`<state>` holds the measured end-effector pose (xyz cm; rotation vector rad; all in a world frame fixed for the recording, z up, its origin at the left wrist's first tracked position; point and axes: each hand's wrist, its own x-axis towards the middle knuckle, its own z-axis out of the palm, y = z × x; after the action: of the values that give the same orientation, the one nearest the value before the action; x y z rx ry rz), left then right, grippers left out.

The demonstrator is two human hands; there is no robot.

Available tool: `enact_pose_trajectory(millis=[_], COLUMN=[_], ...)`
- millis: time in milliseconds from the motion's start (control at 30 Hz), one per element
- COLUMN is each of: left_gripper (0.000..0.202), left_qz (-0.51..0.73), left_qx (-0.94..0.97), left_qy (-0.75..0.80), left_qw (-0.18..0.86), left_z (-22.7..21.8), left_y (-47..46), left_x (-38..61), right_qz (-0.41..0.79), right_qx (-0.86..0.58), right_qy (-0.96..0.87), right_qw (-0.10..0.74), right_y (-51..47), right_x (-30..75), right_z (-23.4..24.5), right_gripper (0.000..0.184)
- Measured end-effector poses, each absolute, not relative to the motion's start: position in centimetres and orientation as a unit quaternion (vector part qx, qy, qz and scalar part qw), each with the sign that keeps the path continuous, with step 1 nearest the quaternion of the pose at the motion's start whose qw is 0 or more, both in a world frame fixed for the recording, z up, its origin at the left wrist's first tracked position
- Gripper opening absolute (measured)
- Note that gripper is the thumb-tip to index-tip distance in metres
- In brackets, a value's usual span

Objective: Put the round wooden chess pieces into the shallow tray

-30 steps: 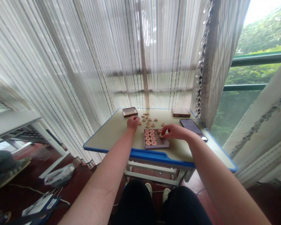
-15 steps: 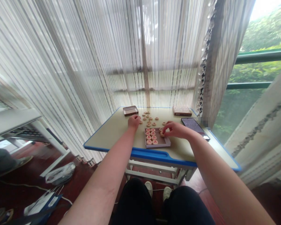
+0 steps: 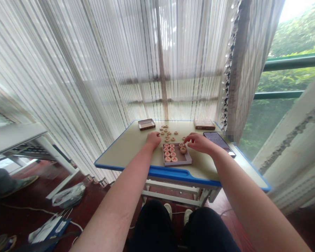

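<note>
A shallow tray (image 3: 181,161) lies on the small desk (image 3: 126,150) and holds several round wooden game pieces with red marks (image 3: 169,152). One more piece (image 3: 183,149) lies alone in the tray's right half. My right hand (image 3: 201,142) hovers just right of that piece, fingers loosely apart and holding nothing. My left hand (image 3: 153,139) rests curled on the desk by the tray's far left corner; its fingers hide whatever is inside. Several loose pieces (image 3: 168,132) lie beyond the tray.
A dark phone (image 3: 219,140) lies right of my right hand. A small brown box (image 3: 146,124) and a flat box (image 3: 204,124) stand at the desk's far edge by the striped curtain (image 3: 157,70). Bags and cables (image 3: 68,194) lie on the floor at left.
My right hand set a piece down in the tray's right half and drew back from it. My left hand slid nearer, from the loose pieces to the tray's corner.
</note>
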<state>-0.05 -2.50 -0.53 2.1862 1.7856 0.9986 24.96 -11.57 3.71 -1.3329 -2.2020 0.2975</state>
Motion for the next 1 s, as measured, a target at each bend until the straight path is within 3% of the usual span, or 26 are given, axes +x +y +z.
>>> enact_pose_trajectory(millis=[467,767,1000], left_gripper=[0.036,0.046,0.055], left_qz=[0.412,0.519,0.500], left_qx=[0.751,0.704,0.677], left_qy=[0.514,0.407,0.294], left_qw=[0.053,0.263,0.454], left_z=[0.3,0.9,2.3], left_y=[-3.7,-4.6,-7.0], left_x=[0.7,2.1,3.6], right_qz=[0.033,0.058,0.106], right_qx=[-0.513,-0.489,-0.444], right_qy=[-0.794,-0.784,-0.764], right_qw=[0.324,0.379,0.456], right_y=[-9.9,-10.4,-10.7], right_x=[25.6,24.0,22.4], right_z=[2.3,2.9,3.6], right_gripper=[0.019,0.017,0.019])
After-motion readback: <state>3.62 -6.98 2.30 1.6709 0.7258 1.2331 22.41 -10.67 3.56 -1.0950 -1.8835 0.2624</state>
